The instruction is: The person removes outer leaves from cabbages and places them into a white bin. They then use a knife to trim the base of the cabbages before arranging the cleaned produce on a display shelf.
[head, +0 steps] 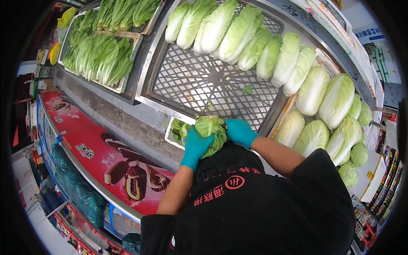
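My left hand [197,143], in a teal glove, holds a round, leafy green head of lettuce or cabbage [211,129] against the front of my black apron. On the head's right side is my right hand [240,131], also gloved, closed around a small dark handle or tool whose working end I cannot make out. Beneath the head, a white box [169,135] holds loose green leaves [177,127]. Ahead stands a metal-framed display with a dark plastic lattice [204,79]. Napa cabbages [216,28] lie in a row along its far side, and a torn leaf [247,89] rests on the lattice.
More napa cabbages [337,100] and round green heads [359,154] are piled at the right. Trays of leafy greens [102,60] stand at the upper left. A freezer with a red printed panel [95,143] runs along the left. The display's metal edge [165,106] is close beyond my hands.
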The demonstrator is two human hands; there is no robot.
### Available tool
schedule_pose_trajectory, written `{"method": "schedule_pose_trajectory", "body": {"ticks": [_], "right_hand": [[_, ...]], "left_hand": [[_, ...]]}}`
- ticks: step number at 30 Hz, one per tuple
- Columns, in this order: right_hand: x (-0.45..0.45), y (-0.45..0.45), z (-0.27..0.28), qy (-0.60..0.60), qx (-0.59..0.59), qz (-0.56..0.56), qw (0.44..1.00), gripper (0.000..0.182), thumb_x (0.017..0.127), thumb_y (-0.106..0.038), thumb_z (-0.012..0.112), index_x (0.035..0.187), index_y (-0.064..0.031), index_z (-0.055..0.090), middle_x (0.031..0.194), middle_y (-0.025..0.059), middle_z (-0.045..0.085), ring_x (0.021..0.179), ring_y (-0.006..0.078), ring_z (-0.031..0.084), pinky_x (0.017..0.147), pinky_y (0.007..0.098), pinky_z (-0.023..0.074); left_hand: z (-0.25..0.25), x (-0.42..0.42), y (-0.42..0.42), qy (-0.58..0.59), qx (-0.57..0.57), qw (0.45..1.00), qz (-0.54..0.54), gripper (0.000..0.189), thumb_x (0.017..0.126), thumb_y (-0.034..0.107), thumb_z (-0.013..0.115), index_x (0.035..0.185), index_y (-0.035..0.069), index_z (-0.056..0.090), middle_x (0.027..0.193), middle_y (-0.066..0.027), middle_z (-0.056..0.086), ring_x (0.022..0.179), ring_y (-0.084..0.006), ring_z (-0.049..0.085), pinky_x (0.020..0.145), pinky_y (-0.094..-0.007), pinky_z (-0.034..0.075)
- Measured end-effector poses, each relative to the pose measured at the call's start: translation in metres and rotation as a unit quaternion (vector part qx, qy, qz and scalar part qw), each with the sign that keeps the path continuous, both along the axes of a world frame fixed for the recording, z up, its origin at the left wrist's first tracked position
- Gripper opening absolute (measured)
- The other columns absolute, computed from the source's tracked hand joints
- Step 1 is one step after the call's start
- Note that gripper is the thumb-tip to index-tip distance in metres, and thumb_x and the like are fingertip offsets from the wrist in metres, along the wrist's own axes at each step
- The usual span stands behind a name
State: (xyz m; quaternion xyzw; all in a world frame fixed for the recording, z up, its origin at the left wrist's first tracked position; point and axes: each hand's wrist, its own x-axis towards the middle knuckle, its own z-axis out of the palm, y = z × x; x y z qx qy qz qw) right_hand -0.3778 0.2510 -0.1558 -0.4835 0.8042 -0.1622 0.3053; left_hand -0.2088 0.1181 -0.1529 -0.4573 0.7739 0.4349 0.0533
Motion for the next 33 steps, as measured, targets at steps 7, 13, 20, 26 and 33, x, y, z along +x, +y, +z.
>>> {"method": "schedule_pose_trajectory", "body": {"ticks": [7, 13, 20, 26, 33], "right_hand": [[-0.012, 0.002, 0.036, -0.010, 0.006, 0.058, 0.998, 0.018, 0.088, -0.022, 0.053, 0.092, -0.0056, 0.060, 0.079, 0.0181, 0.064, 0.073, 0.0380, 0.063, 0.062, 0.0484, 0.0478], [-0.007, 0.009, -0.009, 0.022, -0.030, 0.030, 0.999, 0.014, 0.086, -0.020, 0.054, 0.089, -0.0070, 0.058, 0.079, 0.0159, 0.064, 0.074, 0.0365, 0.064, 0.062, 0.0481, 0.0490], [-0.010, -0.027, -0.024, -0.015, 0.028, 0.061, 0.998, 0.014, 0.086, -0.020, 0.055, 0.090, -0.0078, 0.060, 0.083, 0.0157, 0.065, 0.075, 0.0356, 0.064, 0.063, 0.0476, 0.0499], [-0.015, 0.003, -0.027, 0.007, -0.052, 0.064, 0.997, 0.014, 0.084, -0.021, 0.056, 0.089, -0.0075, 0.058, 0.083, 0.0155, 0.064, 0.072, 0.0370, 0.062, 0.060, 0.0492, 0.0481], [-0.009, -0.031, -0.062, 0.041, -0.018, 0.093, 0.995, 0.015, 0.084, -0.021, 0.056, 0.087, -0.0074, 0.060, 0.077, 0.0161, 0.063, 0.070, 0.0370, 0.063, 0.059, 0.0485, 0.0483]], "left_hand": [[0.002, 0.004, -0.012, 0.107, 0.134, 0.985, 0.030, 0.070, 0.069, 0.022, 0.080, 0.123, -0.007, 0.047, 0.112, -0.0211, 0.061, 0.100, -0.0299, 0.063, 0.086, -0.0367, 0.051], [0.022, 0.004, -0.021, 0.164, 0.276, 0.944, 0.080, 0.060, 0.070, 0.012, 0.079, 0.121, -0.006, 0.051, 0.110, -0.0147, 0.064, 0.097, -0.0214, 0.063, 0.083, -0.0324, 0.052], [0.005, 0.011, -0.020, 0.132, 0.274, 0.945, 0.122, 0.060, 0.071, 0.013, 0.080, 0.121, -0.005, 0.050, 0.108, -0.0124, 0.064, 0.094, -0.0193, 0.062, 0.079, -0.0308, 0.053], [0.011, 0.011, -0.022, 0.171, 0.237, 0.955, 0.052, 0.057, 0.072, 0.012, 0.079, 0.120, -0.004, 0.052, 0.108, -0.0121, 0.064, 0.092, -0.0186, 0.062, 0.077, -0.0309, 0.053], [0.021, 0.006, -0.023, 0.149, 0.308, 0.936, 0.086, 0.055, 0.072, 0.009, 0.078, 0.120, -0.003, 0.053, 0.107, -0.0108, 0.065, 0.093, -0.0175, 0.062, 0.077, -0.0302, 0.052]]}}
